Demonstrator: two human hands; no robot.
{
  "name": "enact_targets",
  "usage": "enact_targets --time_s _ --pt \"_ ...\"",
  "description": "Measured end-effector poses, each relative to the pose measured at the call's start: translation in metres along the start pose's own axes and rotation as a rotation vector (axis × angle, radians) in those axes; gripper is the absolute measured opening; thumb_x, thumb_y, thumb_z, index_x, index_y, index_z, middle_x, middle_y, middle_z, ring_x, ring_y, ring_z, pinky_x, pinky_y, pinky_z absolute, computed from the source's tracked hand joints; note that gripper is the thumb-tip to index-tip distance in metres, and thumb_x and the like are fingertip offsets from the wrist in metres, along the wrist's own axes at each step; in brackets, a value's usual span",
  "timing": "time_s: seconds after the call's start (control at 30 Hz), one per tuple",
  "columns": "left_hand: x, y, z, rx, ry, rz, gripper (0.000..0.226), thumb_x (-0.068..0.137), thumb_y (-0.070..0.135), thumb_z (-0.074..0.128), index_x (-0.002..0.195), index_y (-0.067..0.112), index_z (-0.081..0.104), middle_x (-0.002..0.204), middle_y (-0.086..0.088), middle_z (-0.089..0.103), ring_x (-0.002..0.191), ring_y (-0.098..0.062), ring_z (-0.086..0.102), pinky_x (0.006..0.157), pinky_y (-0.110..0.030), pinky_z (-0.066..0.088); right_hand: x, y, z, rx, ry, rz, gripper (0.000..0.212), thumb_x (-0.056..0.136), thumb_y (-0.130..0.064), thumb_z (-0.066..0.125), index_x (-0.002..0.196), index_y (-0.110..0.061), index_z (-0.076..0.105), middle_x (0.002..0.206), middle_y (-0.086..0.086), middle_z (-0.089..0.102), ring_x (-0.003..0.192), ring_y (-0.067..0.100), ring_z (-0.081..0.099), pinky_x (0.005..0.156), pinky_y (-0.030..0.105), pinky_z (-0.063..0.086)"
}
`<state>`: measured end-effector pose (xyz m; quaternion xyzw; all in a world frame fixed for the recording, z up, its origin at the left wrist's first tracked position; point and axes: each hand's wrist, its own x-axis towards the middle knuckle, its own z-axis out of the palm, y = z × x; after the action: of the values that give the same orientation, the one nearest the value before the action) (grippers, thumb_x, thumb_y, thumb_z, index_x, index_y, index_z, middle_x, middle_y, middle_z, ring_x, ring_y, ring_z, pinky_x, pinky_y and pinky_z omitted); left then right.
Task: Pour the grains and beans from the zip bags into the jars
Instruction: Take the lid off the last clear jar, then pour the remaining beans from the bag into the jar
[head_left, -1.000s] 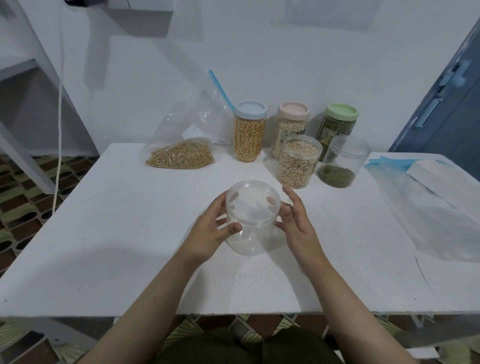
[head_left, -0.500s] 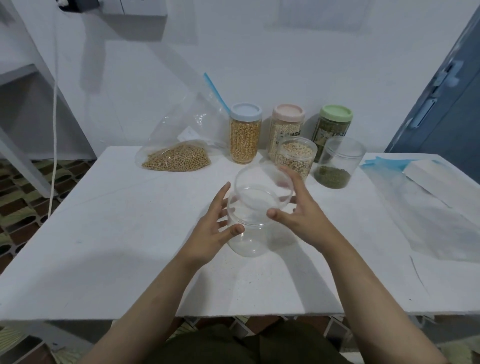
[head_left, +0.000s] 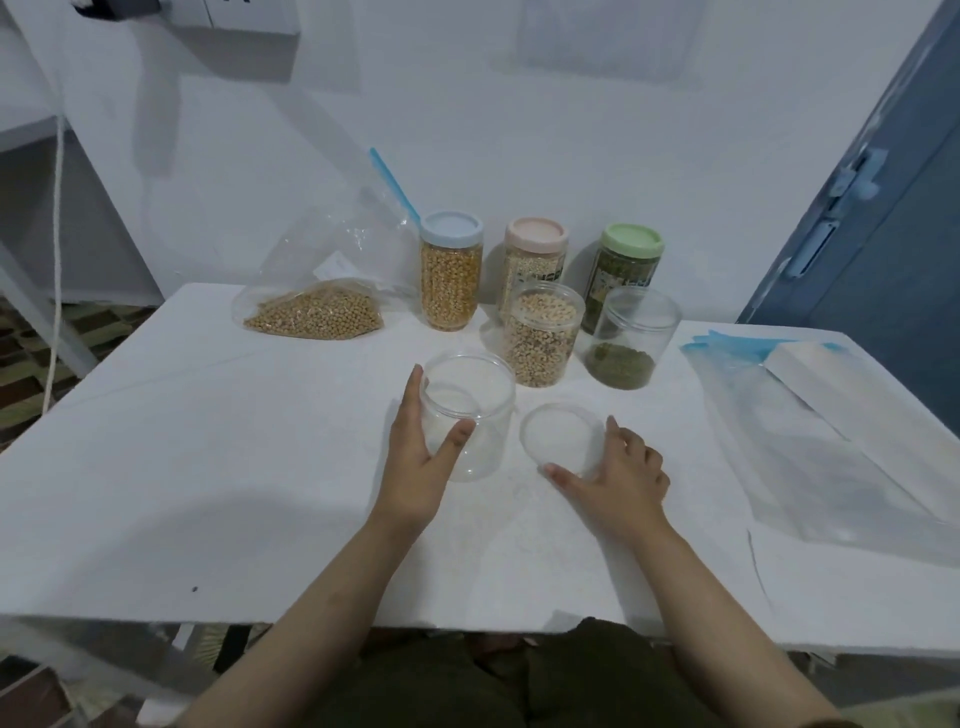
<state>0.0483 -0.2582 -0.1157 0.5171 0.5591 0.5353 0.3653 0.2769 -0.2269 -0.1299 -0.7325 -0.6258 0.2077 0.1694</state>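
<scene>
Since the earlier frame the clear lid (head_left: 562, 439) has come off the empty jar (head_left: 467, 415) and down to the white table (head_left: 208, 467), just to the jar's right; half a second ago the right hand (head_left: 618, 475) held it lifted above the rim.

Head view: the left hand (head_left: 421, 457) grips the open, empty jar from its left side, thumb curled across the near wall and fingers round the far side. The right hand rests at the lid's right edge with thumb and fingers curved round it (whether it pinches the lid or merely touches it, I cannot tell).

Behind the empty jar stand an open jar of pale beans (head_left: 543, 338) and, to its right, an open jar with some green beans (head_left: 626, 343) at the bottom. At the wall stand three closed jars: blue-lidded jar (head_left: 450, 270), pink-lidded jar (head_left: 535, 254), green-lidded jar (head_left: 628, 265). To the far left lies a zip bag of soybeans (head_left: 314, 312), its open top propped up against the wall. Emptied zip bags (head_left: 831, 457) lie flat on the table's right side, well apart from the hands, with a white box (head_left: 852, 384) on them.
</scene>
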Motion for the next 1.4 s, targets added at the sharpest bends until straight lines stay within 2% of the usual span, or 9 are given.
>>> enact_targets --time_s 0.2,0.47,0.6,0.7,0.9,1.0,1.1,1.2,1.4 --pt "0.007 0.035 -0.006 0.001 0.204 0.067 0.068 0.087 0.063 0.05 0.148 0.043 0.03 0.144 0.03 0.033 0.144 -0.007 0.027 0.121 -0.043 0.026 -0.004 -0.04 -0.028 0.443 0.249 -0.4 0.04 0.096 -0.033 0.065 0.134 -0.024 0.057 0.128 -0.008 0.048 0.125 0.021 0.047 0.104 0.036 0.04" --pt "0.106 0.099 -0.081 -0.044 0.467 0.261 0.036 0.102 0.026 0.052 0.138 0.025 0.047 0.137 0.008 0.05 0.13 -0.007 0.043 0.113 -0.03 0.035 0.026 -0.211 -0.057 0.73 0.261 -0.669 0.018 0.101 -0.02 0.055 0.118 -0.016 0.061 0.102 -0.004 0.06 0.084 0.002 0.053 0.075 0.015 0.043" --pt "0.176 0.097 -0.134 0.103 0.485 0.267 0.038 0.102 0.028 0.049 0.14 0.023 0.045 0.131 0.007 0.046 0.132 -0.017 0.04 0.115 -0.039 0.032 0.064 -0.298 -0.027 0.895 0.175 -0.503 0.018 0.104 -0.025 0.048 0.12 -0.019 0.053 0.099 -0.004 0.058 0.078 0.007 0.054 0.069 0.02 0.042" --pt "0.225 0.077 -0.166 0.3 0.427 0.203 0.045 0.102 0.031 0.049 0.144 0.02 0.04 0.141 -0.004 0.043 0.137 -0.025 0.033 0.115 -0.043 0.028 0.097 -0.339 0.013 0.92 0.065 -0.247 0.032 0.105 -0.029 0.043 0.135 -0.016 0.046 0.124 0.005 0.059 0.106 0.022 0.057 0.086 0.027 0.041" --pt "0.277 0.012 -0.203 0.709 -0.045 0.06 0.064 0.1 0.045 0.05 0.155 0.031 0.02 0.153 -0.003 0.039 0.143 -0.026 0.03 0.114 -0.047 0.027 0.136 -0.369 0.073 0.992 0.01 0.24 0.057 0.109 -0.033 0.032 0.16 -0.015 0.013 0.163 0.015 0.023 0.146 0.035 0.029 0.116 0.039 0.024" --pt "0.286 -0.007 -0.209 0.549 -0.064 0.152 0.047 0.099 0.015 0.051 0.142 0.032 0.046 0.114 -0.001 0.065 0.113 -0.022 0.059 0.103 -0.043 0.044 0.146 -0.371 0.081 1.045 0.056 0.282 0.057 0.11 -0.029 0.031 0.161 -0.015 0.009 0.166 0.01 0.018 0.148 0.031 0.025 0.116 0.034 0.021" --pt "0.284 -0.007 -0.217 0.245 -0.005 0.185 0.049 0.096 -0.005 0.043 0.126 0.03 0.06 0.088 0.002 0.063 0.09 -0.016 0.063 0.093 -0.032 0.05 0.153 -0.372 0.089 1.065 0.105 0.263 0.057 0.109 -0.027 0.032 0.161 -0.016 0.009 0.167 0.003 0.012 0.15 0.024 0.023 0.113 0.027 0.02" --pt "0.282 0.001 -0.23 0.024 0.118 0.222 0.052 0.099 -0.007 0.038 0.119 0.035 0.061 0.082 0.004 0.059 0.078 -0.008 0.061 0.087 -0.021 0.047 0.158 -0.375 0.092 1.043 0.129 0.249 0.061 0.108 -0.035 0.035 0.161 -0.021 0.007 0.168 0.003 0.007 0.152 0.025 0.017 0.117 0.033 0.016" --pt "0.256 0.031 -0.241 -0.148 0.163 0.327 0.044 0.106 0.007 0.039 0.122 0.043 0.058 0.084 -0.005 0.062 0.081 -0.013 0.059 0.085 -0.03 0.056 0.152 -0.39 0.086 1.105 0.098 0.062 0.062 0.108 -0.04 0.038 0.16 -0.033 0.005 0.164 0.003 0.022 0.147 0.026 0.03 0.112 0.033 0.026"
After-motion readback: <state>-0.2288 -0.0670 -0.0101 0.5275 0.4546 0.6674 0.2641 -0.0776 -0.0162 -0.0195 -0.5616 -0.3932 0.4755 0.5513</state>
